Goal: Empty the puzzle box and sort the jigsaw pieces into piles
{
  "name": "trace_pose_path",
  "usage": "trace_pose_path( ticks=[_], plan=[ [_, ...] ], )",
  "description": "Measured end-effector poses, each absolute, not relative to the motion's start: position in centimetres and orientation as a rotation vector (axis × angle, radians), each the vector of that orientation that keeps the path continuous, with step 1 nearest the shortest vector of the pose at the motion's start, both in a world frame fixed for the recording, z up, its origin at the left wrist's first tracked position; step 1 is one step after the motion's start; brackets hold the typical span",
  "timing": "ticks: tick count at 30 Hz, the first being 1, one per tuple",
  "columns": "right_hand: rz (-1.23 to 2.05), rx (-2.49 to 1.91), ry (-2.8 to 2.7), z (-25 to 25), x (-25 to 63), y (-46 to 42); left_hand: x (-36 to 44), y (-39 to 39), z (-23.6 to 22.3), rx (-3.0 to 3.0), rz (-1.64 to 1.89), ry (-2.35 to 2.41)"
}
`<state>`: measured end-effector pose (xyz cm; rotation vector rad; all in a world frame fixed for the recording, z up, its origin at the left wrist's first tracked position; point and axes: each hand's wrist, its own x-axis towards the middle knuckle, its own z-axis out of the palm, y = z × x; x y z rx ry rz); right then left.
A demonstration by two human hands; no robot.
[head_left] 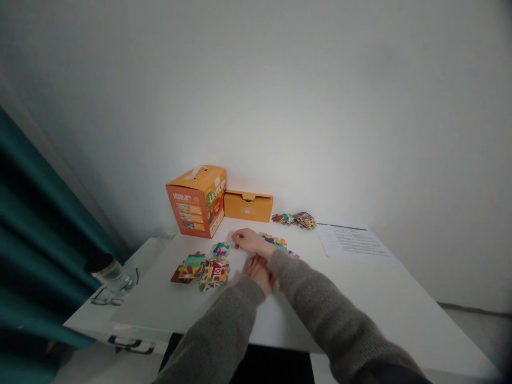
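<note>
My right hand (251, 241) reaches leftward across the middle of the white table, its wrist crossing just above my left hand. Its fingers are curled closed, and what they hold, if anything, is hidden. My left hand (260, 274) is low over the table, with bent fingers pointing away from me. The right wrist partly covers it, so anything in its grasp is out of sight. Left of both hands lie a small group of puzzle pieces (221, 249) and pieces with a red barn (216, 273). Green and brown pieces (192, 266) adjoin these. Blue and yellow pieces (274, 240) lie behind my right forearm.
An orange puzzle box (196, 205) stands at the back left beside a smaller yellow box (248, 207). A heap of pieces (303, 220) and a printed sheet (354, 242) are farther right. A glass jar (116, 277) and eyeglasses (106, 300) sit at the left.
</note>
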<state>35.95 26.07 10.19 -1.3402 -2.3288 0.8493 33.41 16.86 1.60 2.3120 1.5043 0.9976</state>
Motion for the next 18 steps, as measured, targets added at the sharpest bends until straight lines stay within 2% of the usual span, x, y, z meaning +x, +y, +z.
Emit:
trace_pose_path(
  ticks=[9,14,18],
  plan=[
    [0.555,-1.302,-2.301,13.5,46.0,25.4,32.6,16.7,3.1,2.288,1.063,1.513],
    [0.484,-1.348,-2.217,11.6,50.0,23.8,32.0,16.1,4.1,2.302,0.918,1.802],
    [0.604,-1.279,-2.057,9.2,50.6,22.1,31.9,16.2,4.7,2.335,0.937,1.752]
  ],
)
